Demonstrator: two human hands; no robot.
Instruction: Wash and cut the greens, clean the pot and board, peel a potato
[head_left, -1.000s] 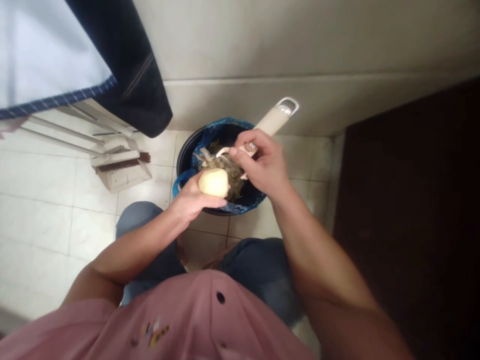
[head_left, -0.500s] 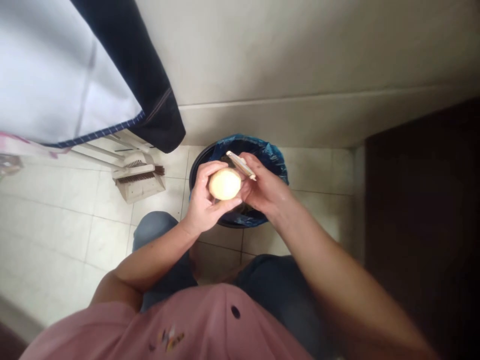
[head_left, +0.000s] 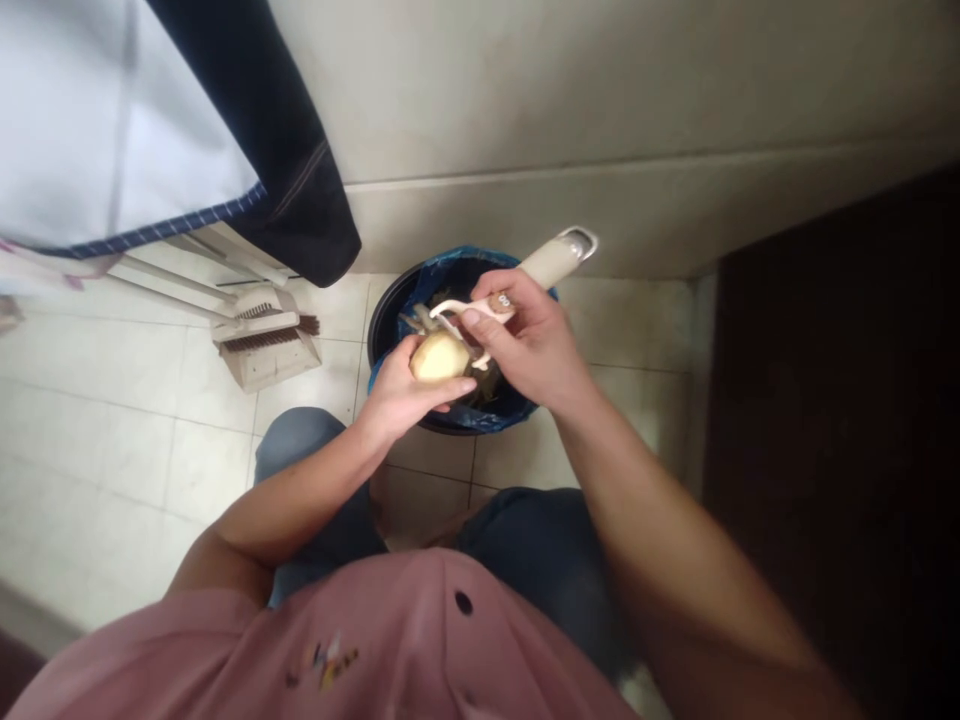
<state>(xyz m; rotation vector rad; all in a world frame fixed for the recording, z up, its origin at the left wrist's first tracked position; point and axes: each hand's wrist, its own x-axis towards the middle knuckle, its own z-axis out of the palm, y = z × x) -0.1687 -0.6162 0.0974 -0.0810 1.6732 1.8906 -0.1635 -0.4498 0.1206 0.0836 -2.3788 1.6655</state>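
Observation:
My left hand point(head_left: 391, 398) is closed around a pale yellow potato point(head_left: 439, 357), with the thumb along its near side. My right hand point(head_left: 541, 345) grips a cream Y-shaped peeler point(head_left: 553, 262) by its handle, whose far end points up and right. The peeler's forked head is beside the potato's right side; whether the blade touches it I cannot tell. Both hands are above a dark bin point(head_left: 382, 318) lined with a blue plastic bag point(head_left: 469, 256). Scraps that look like peelings point(head_left: 424, 320) lie inside it, partly hidden by my hands.
A dustpan point(head_left: 274, 365) and a brush point(head_left: 262, 338) stand on the tiled floor point(head_left: 210, 400) to the left. Dark blue cloth point(head_left: 300, 200) hangs above them. A pale wall point(head_left: 637, 215) rises behind the bin, and a dark surface point(head_left: 825, 450) is at the right.
The peeler has turned in my right hand, so its head now faces the potato and its handle points up-right. The potato has tilted and shifted slightly left in my left hand.

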